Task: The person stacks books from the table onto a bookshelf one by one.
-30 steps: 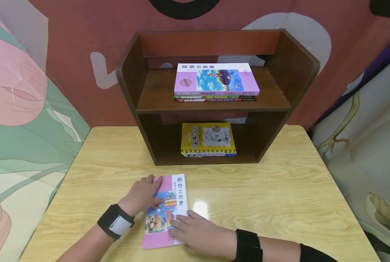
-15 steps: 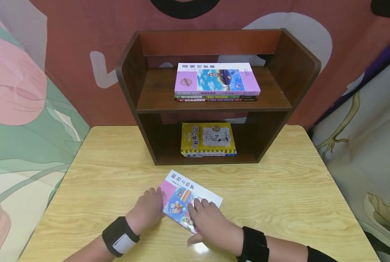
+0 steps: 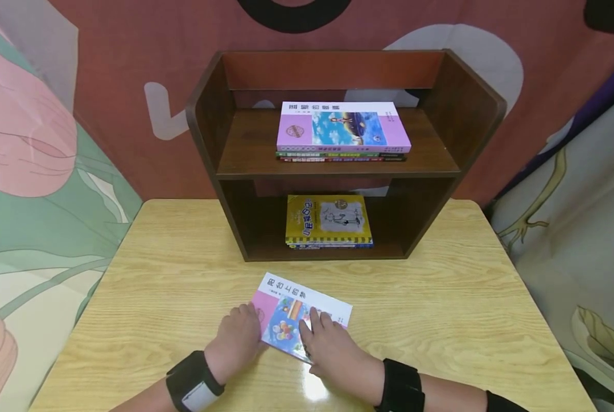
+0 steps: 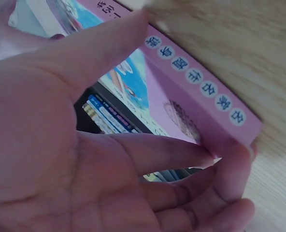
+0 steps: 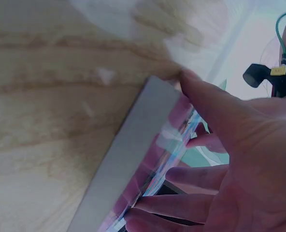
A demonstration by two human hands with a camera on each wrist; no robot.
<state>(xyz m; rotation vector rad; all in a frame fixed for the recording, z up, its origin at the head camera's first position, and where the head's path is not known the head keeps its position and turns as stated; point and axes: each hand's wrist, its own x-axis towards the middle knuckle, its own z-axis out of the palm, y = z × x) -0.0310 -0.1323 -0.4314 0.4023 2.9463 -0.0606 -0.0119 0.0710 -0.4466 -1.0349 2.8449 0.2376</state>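
Observation:
A pink-and-white paperback book (image 3: 286,323) with a colourful picture on its cover lies slanted at the front middle of the table. My left hand (image 3: 234,337) grips its left end; the left wrist view shows the thumb along the pink spine (image 4: 208,88) and the fingers bent at the far corner. On the right, my right hand (image 3: 337,352) holds the book, fingers over the cover and thumb at the near edge. In the right wrist view, the pale page edges (image 5: 128,145) face the camera, with the thumb at one corner.
A dark brown two-tier shelf (image 3: 337,171) stands behind the book. Its upper tier bears a stack topped by a pink book (image 3: 345,127), its lower one a stack topped by a yellow book (image 3: 329,220). The wooden table (image 3: 456,303) extends to both sides.
The book has turned clockwise from nearly upright to slanted, with its white strip now along the far side. Both hands turned with it, the right moving rightward; the last half second brings little movement.

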